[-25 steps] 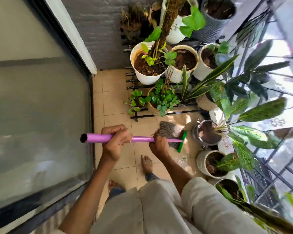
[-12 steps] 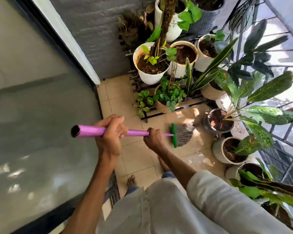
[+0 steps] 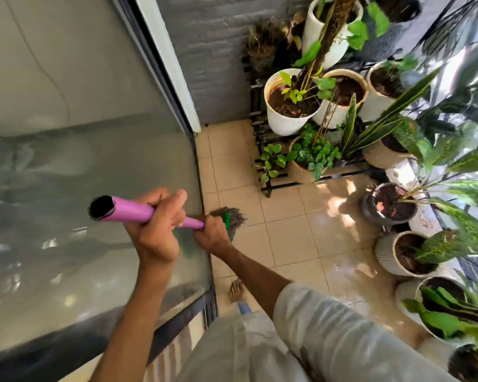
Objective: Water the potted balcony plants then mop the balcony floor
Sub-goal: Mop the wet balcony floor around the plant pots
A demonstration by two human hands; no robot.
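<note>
Hands [image 3: 156, 232] [image 3: 211, 232] grip purple mop handle [image 3: 130, 212] beside glass door [image 3: 94, 175].

A large glass sliding door [image 3: 80, 161] with a dark frame fills the left of the frame. Beside it, upper centre, rises a grey brick wall [image 3: 213, 59]. A metal railing [image 3: 453, 31] runs along the upper right edge, sunlit behind.

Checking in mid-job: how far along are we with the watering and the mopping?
Watering looks done: soil in the white pot and the grey pot is dark. Mopping is in hand: left hand and right hand grip the purple mop handle, with the mop head by the glass door. Tiles near the pots shine wet; tiles by the black plant stand look dry, probably left.
</note>
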